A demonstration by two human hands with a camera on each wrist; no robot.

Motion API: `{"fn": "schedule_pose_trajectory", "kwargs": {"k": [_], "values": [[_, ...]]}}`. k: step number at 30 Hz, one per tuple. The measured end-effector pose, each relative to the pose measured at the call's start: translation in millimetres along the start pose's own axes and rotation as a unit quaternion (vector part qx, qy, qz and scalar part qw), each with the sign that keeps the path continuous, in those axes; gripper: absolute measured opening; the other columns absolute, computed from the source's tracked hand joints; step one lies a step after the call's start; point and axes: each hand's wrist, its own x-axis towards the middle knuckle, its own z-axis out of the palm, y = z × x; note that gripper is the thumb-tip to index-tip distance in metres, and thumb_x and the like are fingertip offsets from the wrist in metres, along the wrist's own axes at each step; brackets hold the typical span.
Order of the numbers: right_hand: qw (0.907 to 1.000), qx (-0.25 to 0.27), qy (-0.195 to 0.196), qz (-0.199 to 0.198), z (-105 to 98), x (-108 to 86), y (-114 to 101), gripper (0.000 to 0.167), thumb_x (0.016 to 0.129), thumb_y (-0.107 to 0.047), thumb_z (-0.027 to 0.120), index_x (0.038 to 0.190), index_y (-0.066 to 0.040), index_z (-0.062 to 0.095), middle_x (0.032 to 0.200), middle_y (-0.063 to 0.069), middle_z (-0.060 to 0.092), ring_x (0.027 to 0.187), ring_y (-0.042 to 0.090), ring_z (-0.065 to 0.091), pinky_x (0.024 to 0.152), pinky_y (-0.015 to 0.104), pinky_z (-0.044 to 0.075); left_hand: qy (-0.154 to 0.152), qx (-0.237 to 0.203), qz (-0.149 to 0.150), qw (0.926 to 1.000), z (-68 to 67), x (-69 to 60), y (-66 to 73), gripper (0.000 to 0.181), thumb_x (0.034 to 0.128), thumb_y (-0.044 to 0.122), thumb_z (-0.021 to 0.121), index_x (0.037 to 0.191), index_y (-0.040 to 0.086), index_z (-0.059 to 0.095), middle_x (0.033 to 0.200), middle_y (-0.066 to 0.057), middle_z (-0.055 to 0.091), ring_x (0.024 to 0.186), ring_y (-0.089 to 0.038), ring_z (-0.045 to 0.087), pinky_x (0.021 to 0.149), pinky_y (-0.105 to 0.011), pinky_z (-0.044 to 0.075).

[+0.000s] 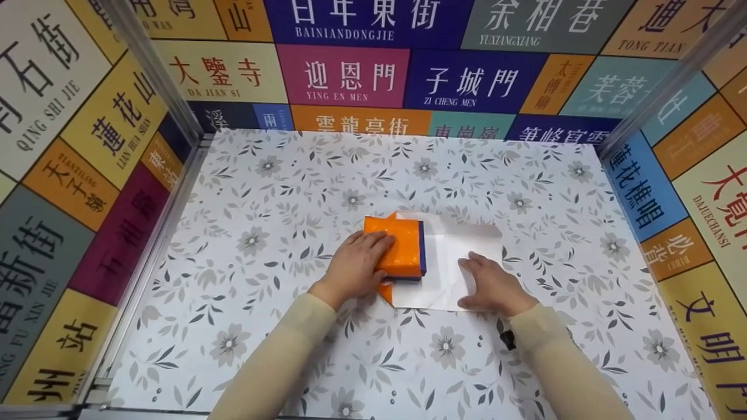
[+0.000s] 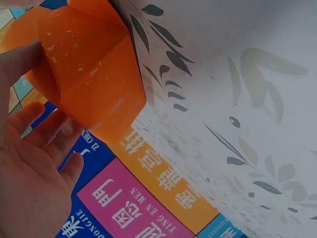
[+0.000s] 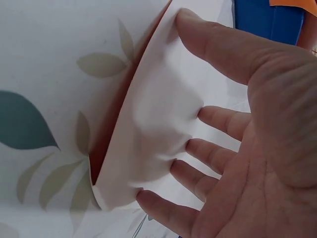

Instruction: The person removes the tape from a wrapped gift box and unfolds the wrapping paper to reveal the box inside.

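A box-shaped blue object (image 1: 423, 251) lies near the middle of the table, mostly hidden under a folded-over flap of orange paper (image 1: 402, 248). The white underside of the paper (image 1: 437, 274) spreads flat to the right of it. My left hand (image 1: 359, 262) rests on the left side of the orange flap, fingers over its top. In the left wrist view, creased folds of orange paper (image 2: 94, 69) stick out beside the fingers. With fairly straight fingers, my right hand (image 1: 493, 286) touches the white sheet near its right edge; the right wrist view shows that edge (image 3: 119, 148) slightly lifted, orange beneath.
The table (image 1: 251, 192) has a white covering with grey flowers and leaves. Panels (image 1: 350, 76) of coloured blocks with Chinese lettering stand behind it and at both sides, with metal frame posts (image 1: 653, 81) at the corners. A small black item (image 1: 509, 339) shows at the right wrist.
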Motion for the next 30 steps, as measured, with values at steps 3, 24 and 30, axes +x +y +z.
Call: {"fn": "schedule_pose_trajectory", "kwargs": {"k": [3,24,30], "values": [[0.9998,-0.014,0.004,-0.010,0,1.9,-2,0.097,0.068,-0.031,0.090,0.149,-0.005,0.044,0.159,0.021,0.028,0.140,0.046,0.031,0.105,0.063,0.035,0.017,-0.012,0.004,0.9998,-1.7,-3.2,-3.1,0.072,0.0924,0.035,0.070,0.154,0.018,0.036,0.153,-0.005,0.041,0.136,-0.023,0.042,0.119,-0.039,0.020],[0.9990,-0.035,-0.016,-0.023,-3,6.7,-9,0.100,0.066,-0.025,0.090,0.150,-0.002,0.040,0.155,0.031,0.027,0.137,0.051,0.032,0.109,0.061,0.030,0.094,0.050,0.039,0.9935,-15.2,-14.1,-16.4,0.067,0.0832,0.041,0.072,0.143,0.016,0.054,0.167,-0.011,0.003,0.151,-0.028,0.008,0.120,-0.046,0.013],[0.9985,-0.031,-0.028,-0.034,-7,5.9,-11,0.104,0.064,-0.028,0.091,0.152,-0.004,0.039,0.154,0.034,0.024,0.138,0.053,0.029,0.110,0.063,0.027,0.137,0.036,0.024,0.9897,-26.4,-25.4,-31.8,0.058,0.0945,0.063,0.048,0.105,0.010,0.069,0.150,-0.011,0.046,0.144,-0.028,0.032,0.119,-0.043,0.016]]}}
